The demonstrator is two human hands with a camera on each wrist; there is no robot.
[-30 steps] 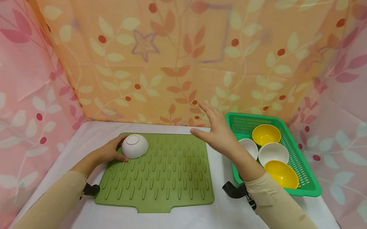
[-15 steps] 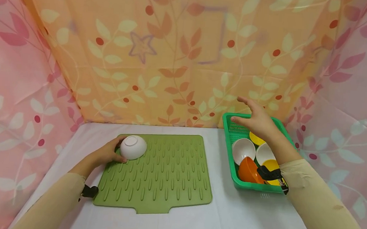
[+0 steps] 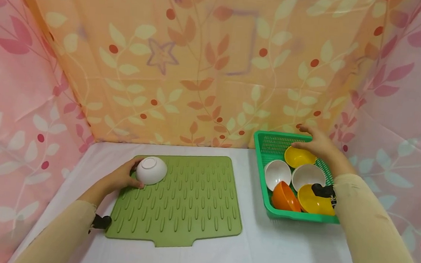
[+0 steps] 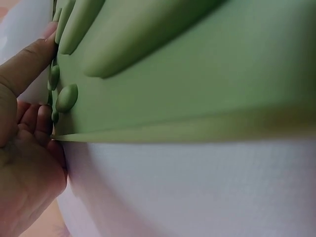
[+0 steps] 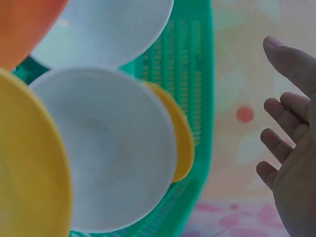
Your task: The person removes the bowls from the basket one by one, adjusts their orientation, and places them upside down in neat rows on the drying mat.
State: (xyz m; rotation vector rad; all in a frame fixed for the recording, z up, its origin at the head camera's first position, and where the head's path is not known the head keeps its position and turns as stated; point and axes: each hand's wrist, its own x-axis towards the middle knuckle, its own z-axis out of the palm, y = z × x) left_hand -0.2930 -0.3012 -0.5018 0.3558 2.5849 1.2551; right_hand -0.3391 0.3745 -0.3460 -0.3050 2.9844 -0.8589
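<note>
White bowl (image 3: 151, 171) sat at mat's (image 3: 177, 203) far-left corner, left hand (image 3: 122, 177) gripping it. Right hand (image 3: 319, 146) hung spread over basket's (image 3: 285, 214) far edge

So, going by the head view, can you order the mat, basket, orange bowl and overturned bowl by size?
1. Mat
2. Basket, partly hidden
3. Orange bowl and overturned bowl: too alike to rank

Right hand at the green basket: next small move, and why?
Probably lower the right hand toward the rear yellow bowl: it holds nothing, and that bowl looks nearest to it in the head view. The left hand is occupied, holding the upturned white bowl.
</note>
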